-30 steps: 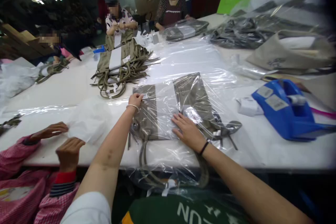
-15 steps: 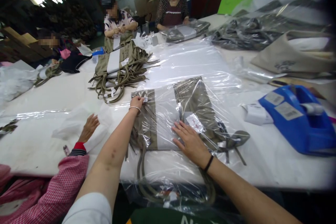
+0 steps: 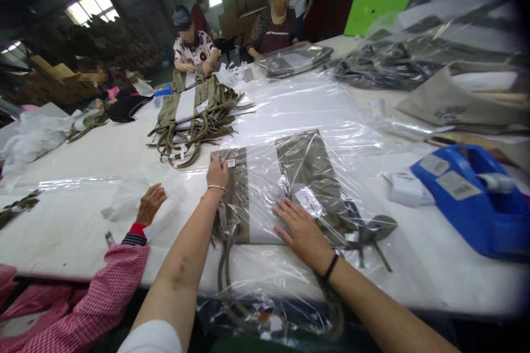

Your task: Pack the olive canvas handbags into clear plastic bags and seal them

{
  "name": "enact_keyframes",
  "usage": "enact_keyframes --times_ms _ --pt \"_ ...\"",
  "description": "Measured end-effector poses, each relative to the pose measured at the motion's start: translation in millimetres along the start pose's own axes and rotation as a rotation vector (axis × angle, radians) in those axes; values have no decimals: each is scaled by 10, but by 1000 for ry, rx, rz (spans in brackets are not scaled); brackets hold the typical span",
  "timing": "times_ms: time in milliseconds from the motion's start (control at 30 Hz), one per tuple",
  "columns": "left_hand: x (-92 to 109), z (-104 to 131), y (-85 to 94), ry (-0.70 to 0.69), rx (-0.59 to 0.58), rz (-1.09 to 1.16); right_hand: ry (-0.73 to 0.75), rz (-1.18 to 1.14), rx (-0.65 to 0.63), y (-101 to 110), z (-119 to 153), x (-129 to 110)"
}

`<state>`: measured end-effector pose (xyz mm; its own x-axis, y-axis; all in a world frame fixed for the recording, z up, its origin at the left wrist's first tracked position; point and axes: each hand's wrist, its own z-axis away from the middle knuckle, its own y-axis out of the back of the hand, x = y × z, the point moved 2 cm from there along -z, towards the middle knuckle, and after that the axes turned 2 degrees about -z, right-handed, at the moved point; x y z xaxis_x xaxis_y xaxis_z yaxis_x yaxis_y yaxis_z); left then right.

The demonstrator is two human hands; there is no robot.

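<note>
A folded olive cloth piece (image 3: 312, 171) with long straps lies in a clear plastic bag (image 3: 290, 278) in front of me, a white paper band (image 3: 263, 198) around its middle. My left hand (image 3: 217, 172) is closed at the piece's far left corner, next to a small white label; whether it grips cloth or only plastic is hard to see. Flat on the bag, fingers spread, my right hand (image 3: 304, 231) rests near the white printed tag (image 3: 309, 200). Several straps hang inside the bag past the table's near edge.
A stack of banded olive pieces (image 3: 194, 105) stands further back. At right are a blue tape dispenser (image 3: 467, 198), a beige cloth item (image 3: 455, 96) and bagged goods (image 3: 385, 60). A co-worker's hand (image 3: 151, 203) rests by thin white plastic on the left; other people work across the table.
The view has shifted slightly, so everything sits a little lower and further right. My left hand stays at the corner and my right hand stays flat on the bag.
</note>
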<state>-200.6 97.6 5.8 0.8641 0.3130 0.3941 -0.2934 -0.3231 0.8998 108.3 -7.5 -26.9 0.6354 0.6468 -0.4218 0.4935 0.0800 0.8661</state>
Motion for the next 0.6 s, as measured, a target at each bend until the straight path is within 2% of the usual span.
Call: enact_keyframes --times_ms 67,133,200,300,367,433,500,567,600 --pt "2 115 -63 -199 -26 -56 1 11 4 0 1 -6" --pt "-15 197 -196 -326 -143 -134 8 21 -2 -8 -6 -12" --pt "-42 223 -326 -317 -268 -187 12 21 -11 -26 -19 -15" --pt "-35 175 -381 -283 -332 -180 -3 4 -19 -44 -33 -17" --pt "-12 133 -307 -270 -356 -99 -20 -17 -43 -17 -38 -23" --pt "-21 131 -154 -251 -343 52 -37 -57 -103 63 -63 -43" --pt "-113 204 52 -200 -231 205 -61 -102 -139 197 -147 -92" --pt "-298 382 253 -93 -76 270 -70 -101 -84 343 -309 -173" --pt "-413 508 329 -4 -38 279 -64 -78 -34 396 -415 -219"
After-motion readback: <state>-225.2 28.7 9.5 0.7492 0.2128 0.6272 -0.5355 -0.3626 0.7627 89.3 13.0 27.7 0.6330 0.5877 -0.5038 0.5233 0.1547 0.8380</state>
